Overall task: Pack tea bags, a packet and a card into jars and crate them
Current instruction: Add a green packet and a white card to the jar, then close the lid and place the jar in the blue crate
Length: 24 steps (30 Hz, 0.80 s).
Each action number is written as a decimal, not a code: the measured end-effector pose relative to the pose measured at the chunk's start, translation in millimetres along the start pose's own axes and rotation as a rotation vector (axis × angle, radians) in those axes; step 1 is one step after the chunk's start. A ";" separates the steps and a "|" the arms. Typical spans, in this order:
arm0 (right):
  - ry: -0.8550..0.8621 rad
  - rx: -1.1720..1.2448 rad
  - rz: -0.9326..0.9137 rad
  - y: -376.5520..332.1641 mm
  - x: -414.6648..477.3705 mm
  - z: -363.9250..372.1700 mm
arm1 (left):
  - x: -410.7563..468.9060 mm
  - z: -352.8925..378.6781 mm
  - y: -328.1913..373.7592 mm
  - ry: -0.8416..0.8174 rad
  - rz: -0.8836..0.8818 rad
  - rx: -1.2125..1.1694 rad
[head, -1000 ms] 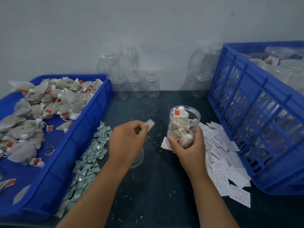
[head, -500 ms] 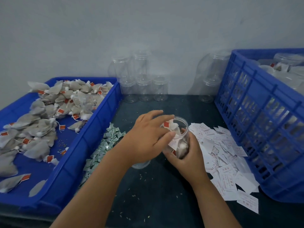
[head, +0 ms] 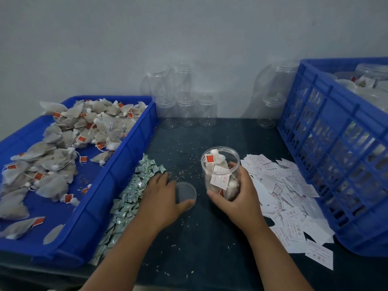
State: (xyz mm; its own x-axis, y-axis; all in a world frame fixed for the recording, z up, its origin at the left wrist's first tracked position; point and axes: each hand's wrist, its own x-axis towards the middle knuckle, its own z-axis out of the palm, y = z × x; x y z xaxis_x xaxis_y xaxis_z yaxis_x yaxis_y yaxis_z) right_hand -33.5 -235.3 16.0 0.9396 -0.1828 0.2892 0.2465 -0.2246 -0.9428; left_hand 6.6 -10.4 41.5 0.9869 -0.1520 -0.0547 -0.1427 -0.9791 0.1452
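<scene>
Our right hand point(head: 239, 202) grips the filled jar point(head: 218, 164). Our left hand point(head: 161, 198) pinches its clear lid point(head: 186, 192). Next we likely put it on and twist.

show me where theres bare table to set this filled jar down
Barest: the dark mat strip behind the jar, between it and the empty jars at the wall, running from the tray wall to the crate; only crumbs there. Also the near mat between the forearms. Crowded: packets left of the lid, cards on the right.
</scene>
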 end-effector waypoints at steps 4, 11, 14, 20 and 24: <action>0.003 0.021 -0.003 -2.8 -2.3 0.6 | -0.5 5.0 6.0 0.161 -0.086 -0.274; -0.082 0.023 -0.012 -10.1 -6.2 -0.1 | 7.9 -22.3 21.0 0.266 -0.193 -1.135; -0.156 -0.008 -0.017 -12.7 -7.2 3.0 | 8.9 -45.9 34.4 0.078 -0.164 -1.524; -0.200 -0.062 -0.005 -6.9 -6.9 5.9 | -2.1 -72.1 40.7 0.071 0.271 -0.969; -0.186 -0.091 0.039 -2.4 -7.2 7.9 | -8.4 -74.6 51.3 0.085 0.430 -0.528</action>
State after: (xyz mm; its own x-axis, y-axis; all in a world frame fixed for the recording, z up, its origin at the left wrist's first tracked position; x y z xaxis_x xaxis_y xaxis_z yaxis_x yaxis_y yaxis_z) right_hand -39.0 -225.9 14.9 0.9777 -0.0150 0.2093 0.1947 -0.3077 -0.9314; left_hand -3.4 -49.3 123.2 0.8562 -0.4803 0.1904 -0.4887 -0.6333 0.6001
